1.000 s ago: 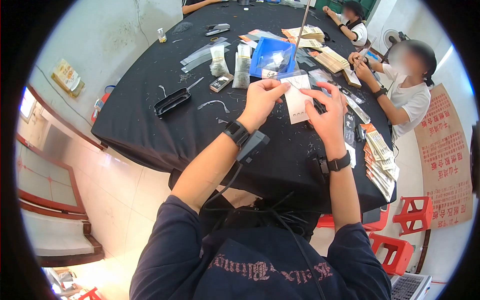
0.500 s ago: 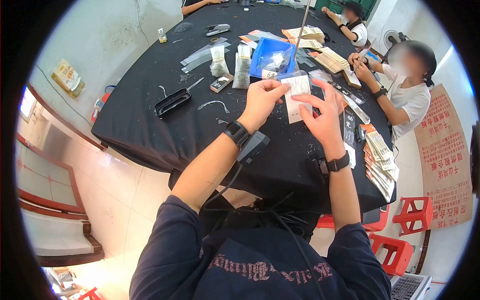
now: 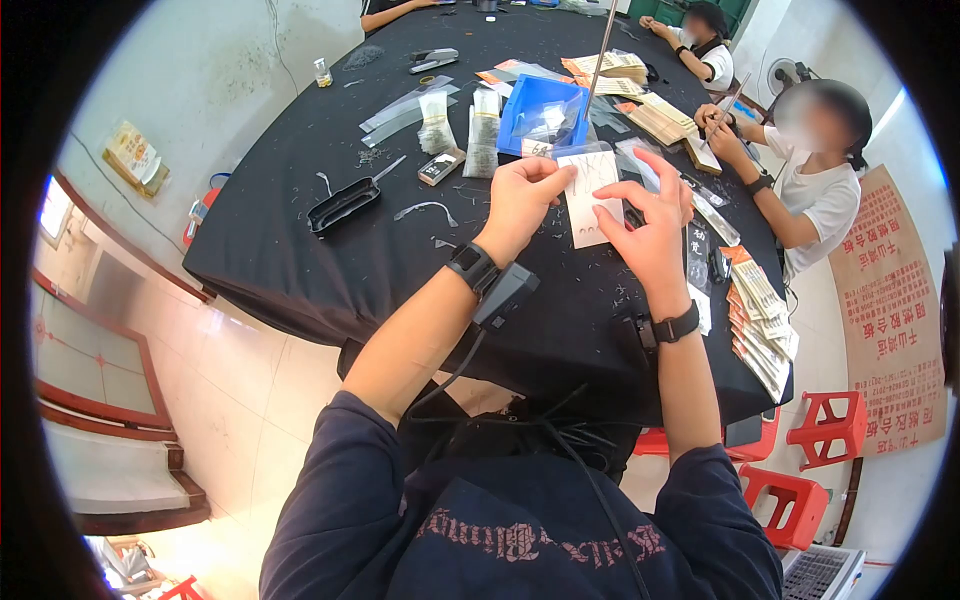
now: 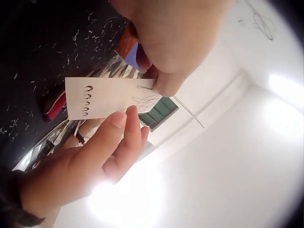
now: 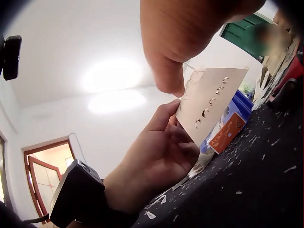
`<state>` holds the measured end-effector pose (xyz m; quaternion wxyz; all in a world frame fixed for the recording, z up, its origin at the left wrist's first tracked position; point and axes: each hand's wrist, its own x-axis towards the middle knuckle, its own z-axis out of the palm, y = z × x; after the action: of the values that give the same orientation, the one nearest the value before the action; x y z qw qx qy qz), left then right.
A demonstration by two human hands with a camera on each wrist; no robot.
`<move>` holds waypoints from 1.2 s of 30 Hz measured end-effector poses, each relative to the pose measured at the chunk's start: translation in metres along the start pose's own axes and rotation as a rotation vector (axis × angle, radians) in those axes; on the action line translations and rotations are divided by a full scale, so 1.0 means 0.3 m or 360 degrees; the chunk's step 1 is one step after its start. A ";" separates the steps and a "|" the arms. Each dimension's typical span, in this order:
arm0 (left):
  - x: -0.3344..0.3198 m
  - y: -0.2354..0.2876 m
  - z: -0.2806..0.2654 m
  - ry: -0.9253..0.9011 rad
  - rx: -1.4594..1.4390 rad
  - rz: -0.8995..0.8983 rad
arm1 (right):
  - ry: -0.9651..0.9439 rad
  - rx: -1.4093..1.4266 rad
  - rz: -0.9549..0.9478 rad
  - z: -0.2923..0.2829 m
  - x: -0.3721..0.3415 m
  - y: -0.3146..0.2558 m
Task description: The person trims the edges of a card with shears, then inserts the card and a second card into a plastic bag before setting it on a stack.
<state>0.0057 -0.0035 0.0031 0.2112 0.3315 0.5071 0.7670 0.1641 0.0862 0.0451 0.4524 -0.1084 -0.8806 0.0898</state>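
Pinched near its upper left edge, a white card [image 3: 584, 216] is in my left hand [image 3: 522, 203], raised over the table's near side. The left wrist view shows a row of small dark hooks [image 4: 87, 102] across one end of the card and thin looped line [image 4: 144, 100] toward the other. My right hand [image 3: 652, 218] is at the card's right edge, its index finger raised. The right thumb [image 4: 115, 121] and another fingertip are right at the edge, with a small gap between them. The right wrist view shows the hooks and line too.
Behind the card stands a blue bin [image 3: 535, 103]. Bundles of clear-wrapped packets [image 3: 484, 140], a small dark box [image 3: 442, 166] and an open black case [image 3: 345, 203] lie to the left. Fanned printed packets [image 3: 762, 325] lie right. Seated people [image 3: 805, 190] work opposite.
My right thumb and fingers shift on the card, first left over its face, then slightly back to its right edge. The left hand keeps its pinch almost unmoved.
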 end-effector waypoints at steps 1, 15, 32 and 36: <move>-0.001 0.001 0.001 -0.0004 0.0006 -0.0005 | 0.0028 -0.0015 0.0028 0.001 0.000 0.001; -0.005 0.001 0.006 -0.0085 0.0017 -0.0030 | 0.0143 -0.0101 0.0066 0.004 -0.001 0.012; -0.007 0.005 0.006 -0.0060 -0.0037 -0.0008 | 0.0105 -0.0084 0.0014 0.009 -0.004 0.013; -0.007 0.006 0.006 -0.0052 -0.0020 -0.0005 | 0.0059 -0.0117 0.0000 0.002 -0.005 0.008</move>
<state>0.0084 -0.0044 0.0045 0.2227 0.3419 0.4991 0.7645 0.1648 0.0880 0.0430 0.4643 -0.1266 -0.8748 0.0553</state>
